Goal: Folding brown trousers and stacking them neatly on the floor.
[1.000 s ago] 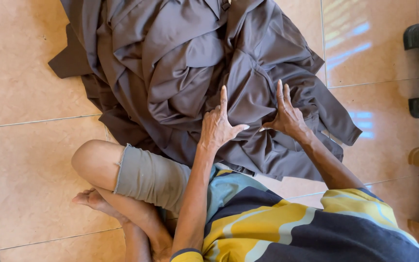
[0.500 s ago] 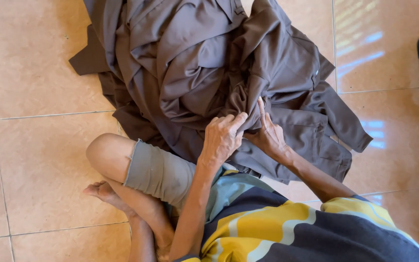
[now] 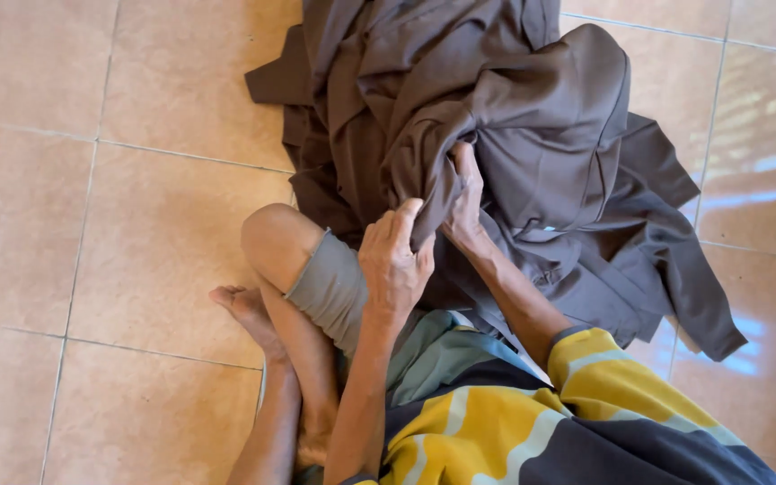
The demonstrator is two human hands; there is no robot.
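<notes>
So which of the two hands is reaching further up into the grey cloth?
The right hand: it grips a fold higher in the grey cloth, fingers pointing up. The left hand clutches the cloth's lower edge, near the bent knee.

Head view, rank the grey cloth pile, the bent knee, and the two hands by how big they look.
1. Grey cloth pile, by far largest.
2. Bent knee.
3. Left hand and right hand: the left looks bigger, but cloth partly hides the right, so I won't rank them.

We had our left hand (image 3: 394, 260) curled closed with fingers bent, and our right hand (image 3: 465, 205) beside it, gripping, both forearms stretched forward.
</notes>
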